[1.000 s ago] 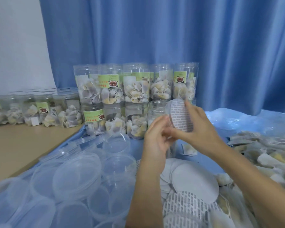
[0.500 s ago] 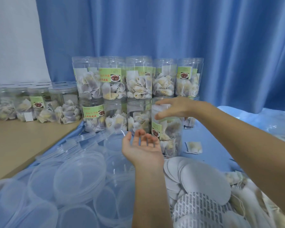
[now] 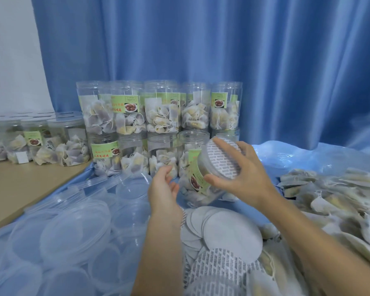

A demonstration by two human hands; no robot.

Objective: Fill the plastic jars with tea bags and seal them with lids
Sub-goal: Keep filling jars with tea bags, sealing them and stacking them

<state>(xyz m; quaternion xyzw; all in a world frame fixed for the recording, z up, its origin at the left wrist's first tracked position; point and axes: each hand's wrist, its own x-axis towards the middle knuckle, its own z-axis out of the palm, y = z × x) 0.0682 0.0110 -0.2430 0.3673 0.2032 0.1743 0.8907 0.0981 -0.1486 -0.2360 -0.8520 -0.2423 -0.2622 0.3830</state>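
A clear plastic jar (image 3: 199, 182) with a green label and tea bags inside is tilted toward me in the middle. A white printed seal disc (image 3: 221, 159) covers its mouth. My right hand (image 3: 241, 174) grips the jar's top end, thumb below and fingers over the disc. Just left of the jar's lower part, my left hand (image 3: 163, 191) is open with the palm turned toward the jar. Clear plastic lids (image 3: 73, 233) lie heaped at the lower left. More seal discs (image 3: 224, 233) lie below the jar. Loose tea bags (image 3: 333, 199) are piled on the right.
Filled jars (image 3: 158, 112) stand stacked in two rows against the blue curtain. More lidded jars (image 3: 58, 144) stand at the left on the wooden tabletop (image 3: 21, 189). A blue plastic sheet (image 3: 297, 154) covers the work area.
The jar stood upright half a second ago with my right hand on its top. Now it is lifted and tilted toward me, and my left hand has risen toward its side.
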